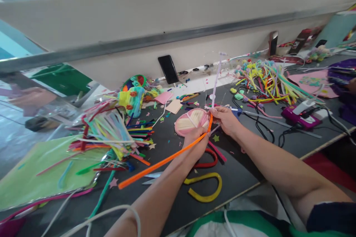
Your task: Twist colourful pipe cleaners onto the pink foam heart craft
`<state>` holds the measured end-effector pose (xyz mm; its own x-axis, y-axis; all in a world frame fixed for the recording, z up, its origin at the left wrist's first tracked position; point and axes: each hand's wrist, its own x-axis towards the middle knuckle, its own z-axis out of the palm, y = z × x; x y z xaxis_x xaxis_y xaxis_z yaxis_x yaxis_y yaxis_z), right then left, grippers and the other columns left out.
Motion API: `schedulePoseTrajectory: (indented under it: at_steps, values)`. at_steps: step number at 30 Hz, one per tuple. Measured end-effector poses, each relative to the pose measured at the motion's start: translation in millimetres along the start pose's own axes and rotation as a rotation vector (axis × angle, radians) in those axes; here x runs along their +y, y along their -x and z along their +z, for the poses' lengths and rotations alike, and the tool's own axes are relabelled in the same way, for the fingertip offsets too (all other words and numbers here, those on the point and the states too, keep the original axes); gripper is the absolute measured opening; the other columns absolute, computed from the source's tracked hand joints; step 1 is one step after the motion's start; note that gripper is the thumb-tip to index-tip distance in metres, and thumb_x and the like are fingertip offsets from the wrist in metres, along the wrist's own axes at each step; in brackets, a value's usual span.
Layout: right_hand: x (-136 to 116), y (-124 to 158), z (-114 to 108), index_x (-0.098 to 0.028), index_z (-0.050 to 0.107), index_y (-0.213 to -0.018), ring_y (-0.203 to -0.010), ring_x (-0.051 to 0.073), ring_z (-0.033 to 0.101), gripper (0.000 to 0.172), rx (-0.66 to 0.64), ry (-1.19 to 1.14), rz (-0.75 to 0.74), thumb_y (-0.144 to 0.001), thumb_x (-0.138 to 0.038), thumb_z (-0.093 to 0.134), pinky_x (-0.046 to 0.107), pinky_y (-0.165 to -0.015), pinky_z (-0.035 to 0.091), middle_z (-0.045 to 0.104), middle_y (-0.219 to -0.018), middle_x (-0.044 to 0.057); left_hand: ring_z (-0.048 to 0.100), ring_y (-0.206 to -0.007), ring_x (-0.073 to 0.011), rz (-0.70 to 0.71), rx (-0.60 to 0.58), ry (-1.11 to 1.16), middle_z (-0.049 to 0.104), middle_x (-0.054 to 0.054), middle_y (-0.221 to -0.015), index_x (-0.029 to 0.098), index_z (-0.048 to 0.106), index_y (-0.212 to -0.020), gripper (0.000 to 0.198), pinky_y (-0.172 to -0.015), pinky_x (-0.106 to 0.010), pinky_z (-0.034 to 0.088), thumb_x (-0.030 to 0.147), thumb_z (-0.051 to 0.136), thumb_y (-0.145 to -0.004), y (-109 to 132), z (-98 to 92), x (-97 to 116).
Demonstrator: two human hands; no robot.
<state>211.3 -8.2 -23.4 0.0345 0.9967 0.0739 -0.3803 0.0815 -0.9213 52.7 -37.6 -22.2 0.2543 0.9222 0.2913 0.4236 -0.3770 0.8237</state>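
Observation:
A long orange pipe cleaner [164, 161] runs from the lower left up between my hands. My left hand [198, 141] is closed on it, fingers partly hidden. My right hand [226, 119] pinches the upper end of the orange pipe cleaner against a pale lilac pipe cleaner [216, 81], which stands upright above the fingers. An oval pink and cream wrapped piece [190, 123] lies just beyond my left hand; whether the hand touches it I cannot tell. Below my wrists are yellow-handled scissors [219, 189] and a red handle loop [214, 157].
Bundles of coloured pipe cleaners lie left [111, 127] and right [267, 85]. A phone [168, 69] leans on the partition [133, 59]. A purple power strip [300, 116] with cables sits right. A green sheet [41, 172] covers the left end. The table edge [241, 196] is near me.

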Motion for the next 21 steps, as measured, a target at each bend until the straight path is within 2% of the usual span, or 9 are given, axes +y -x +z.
schedulePoseTrajectory:
  at_steps: [3, 5, 10, 14, 17, 21]
  values:
    - [-4, -2, -6, -0.013, 0.067, -0.068, -0.046, 0.007, 0.044, 0.029, -0.023, 0.088, 0.000, -0.067, -0.042, 0.071, 0.023, -0.048, 0.034, 0.057, -0.053, -0.001, 0.052, -0.060, -0.0150, 0.093, -0.106, 0.084, 0.062, -0.002, -0.061, 0.021, 0.068, -0.065, 0.005, -0.058, -0.025, 0.038, 0.019, 0.064, -0.067, -1, -4.0, -2]
    - [-9, -2, -8, -0.012, 0.067, -0.068, -0.045, 0.008, 0.045, 0.031, -0.053, 0.122, 0.033, -0.066, -0.043, 0.072, 0.023, -0.048, 0.035, 0.058, -0.052, 0.000, 0.052, -0.060, -0.0155, 0.093, -0.141, 0.130, 0.062, -0.002, -0.062, 0.021, 0.069, -0.066, 0.003, -0.058, -0.026, 0.039, 0.020, 0.066, -0.066, -2, -6.4, -3]
    - [-16, -1, -4, -0.013, 0.068, -0.075, -0.050, 0.008, 0.050, 0.033, -0.082, 0.074, 0.040, -0.067, -0.045, 0.070, 0.023, -0.050, 0.039, 0.065, -0.065, 0.002, 0.049, -0.058, -0.0130, -0.009, -0.081, 0.111, 0.058, -0.001, -0.059, 0.019, 0.066, -0.067, 0.013, -0.055, -0.024, 0.037, 0.027, 0.061, -0.074, -2, -4.5, -3]
    - [-12, 0, 0, -0.015, 0.066, -0.078, -0.047, 0.006, 0.046, 0.030, -0.083, 0.018, -0.004, -0.070, -0.043, 0.068, 0.021, -0.045, 0.034, 0.066, -0.068, 0.002, 0.046, -0.053, -0.0113, -0.064, -0.040, 0.148, 0.055, 0.000, -0.055, 0.018, 0.066, -0.065, 0.013, -0.050, -0.022, 0.034, 0.028, 0.064, -0.071, 0, 1.3, -3]
    - [-11, 0, -2, -0.014, 0.066, -0.077, -0.043, 0.006, 0.044, 0.028, -0.093, 0.047, -0.007, -0.072, -0.042, 0.067, 0.021, -0.043, 0.032, 0.066, -0.064, 0.002, 0.046, -0.052, -0.0116, -0.047, -0.029, 0.150, 0.056, -0.001, -0.056, 0.018, 0.067, -0.066, 0.010, -0.049, -0.023, 0.032, 0.026, 0.063, -0.071, 0, 3.7, -5]
    - [-12, -1, -7, -0.012, 0.067, -0.076, -0.042, 0.007, 0.045, 0.030, -0.087, 0.094, 0.020, -0.071, -0.042, 0.068, 0.022, -0.042, 0.033, 0.066, -0.062, 0.003, 0.046, -0.054, -0.0128, -0.006, -0.087, 0.102, 0.056, -0.001, -0.056, 0.020, 0.066, -0.062, 0.008, -0.050, -0.023, 0.034, 0.022, 0.063, -0.069, 0, 1.8, -5]
